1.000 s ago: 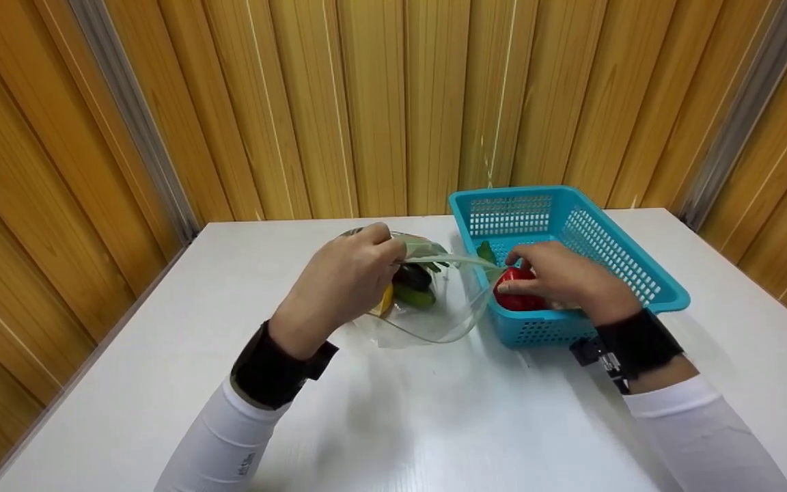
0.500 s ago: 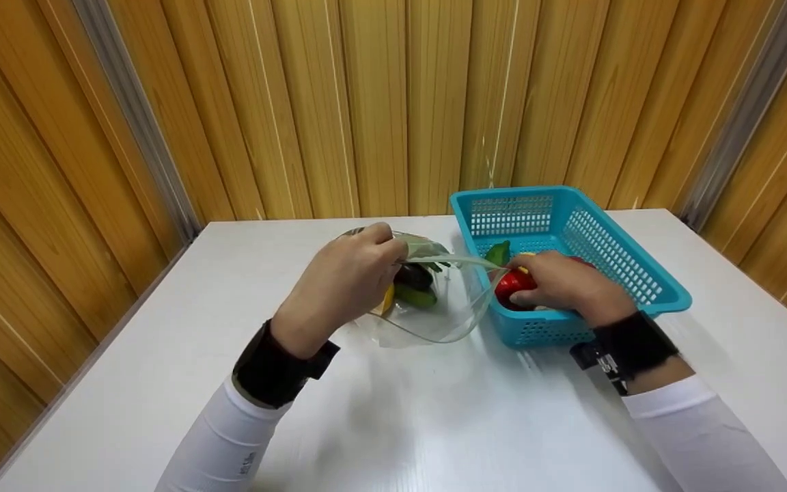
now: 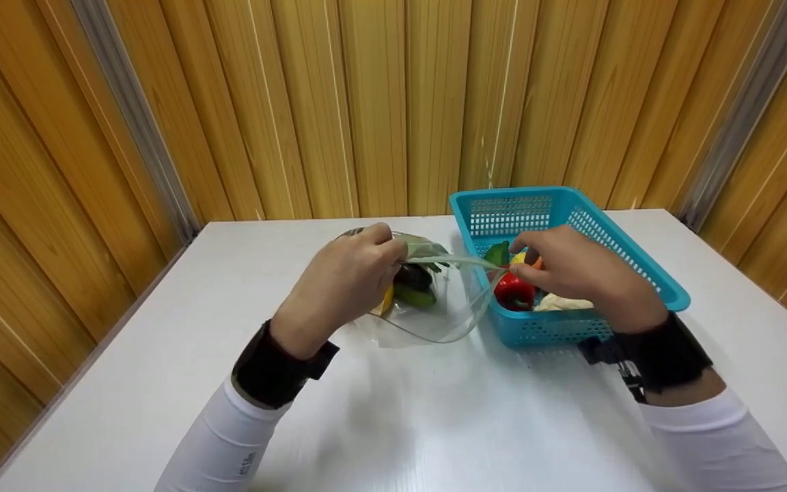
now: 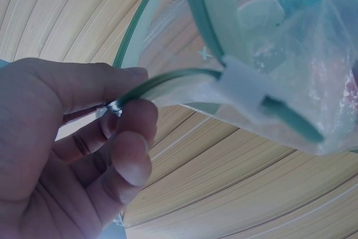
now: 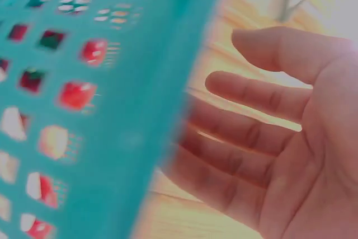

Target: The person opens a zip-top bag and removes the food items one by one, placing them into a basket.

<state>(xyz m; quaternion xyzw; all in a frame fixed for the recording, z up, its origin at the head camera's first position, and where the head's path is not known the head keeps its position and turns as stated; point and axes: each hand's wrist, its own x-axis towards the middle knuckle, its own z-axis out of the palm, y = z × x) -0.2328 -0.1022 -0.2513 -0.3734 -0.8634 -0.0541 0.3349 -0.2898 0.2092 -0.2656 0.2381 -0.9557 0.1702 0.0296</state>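
Observation:
My left hand pinches the green-edged rim of a clear zip bag, its mouth held apart. Inside the bag lie a dark eggplant, a green cucumber-like vegetable and something yellow. In the left wrist view, thumb and forefinger grip the seal near its white slider. My right hand hovers over the near part of the blue basket, fingers loosely bent and holding nothing. Just below its fingertips is a red bell pepper, with a green pepper behind it.
A pale, cream-coloured piece and bits of yellow and orange also lie in the basket. The bag rests on the white table and overlaps the basket's left rim. A wood-patterned wall stands behind the table.
My right hand has let go of the red bell pepper and risen above the basket. The pepper lies turned, its stem end showing toward the front. My left hand and the bag stay put.

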